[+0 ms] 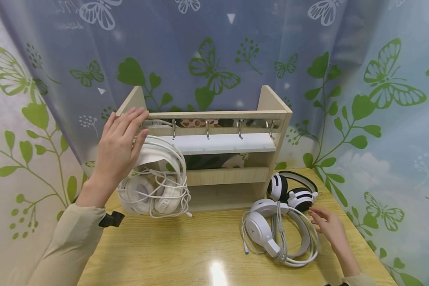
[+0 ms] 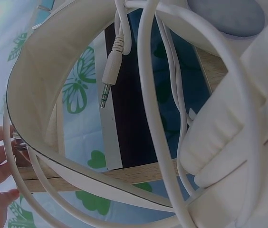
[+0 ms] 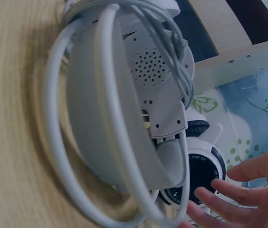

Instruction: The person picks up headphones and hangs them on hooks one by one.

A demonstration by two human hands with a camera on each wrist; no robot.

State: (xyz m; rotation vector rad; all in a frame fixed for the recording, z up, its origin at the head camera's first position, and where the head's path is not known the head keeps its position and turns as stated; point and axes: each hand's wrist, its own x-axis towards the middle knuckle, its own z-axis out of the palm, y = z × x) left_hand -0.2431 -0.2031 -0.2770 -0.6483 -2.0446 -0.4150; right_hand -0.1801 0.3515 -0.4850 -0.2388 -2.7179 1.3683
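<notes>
At centre left of the head view, the left hand [image 1: 119, 145] lies with straight fingers against the top of the white headphones [image 1: 153, 180], holding nothing in a grip. These hang from the leftmost hook at the left end of the wooden rack [image 1: 271, 107], their cable [image 1: 171, 198] looped around the ear cups; the left wrist view shows the plug [image 2: 106, 88] dangling inside the headband.

At lower right, the right hand [image 1: 327, 224] rests open, fingers spread, just beside the grey-white headphones [image 1: 268, 230] lying on the surface [image 1: 186, 250], with the black-and-white headphones [image 1: 291, 190] behind them. Small lettering on that black ear cup is too small to read.
</notes>
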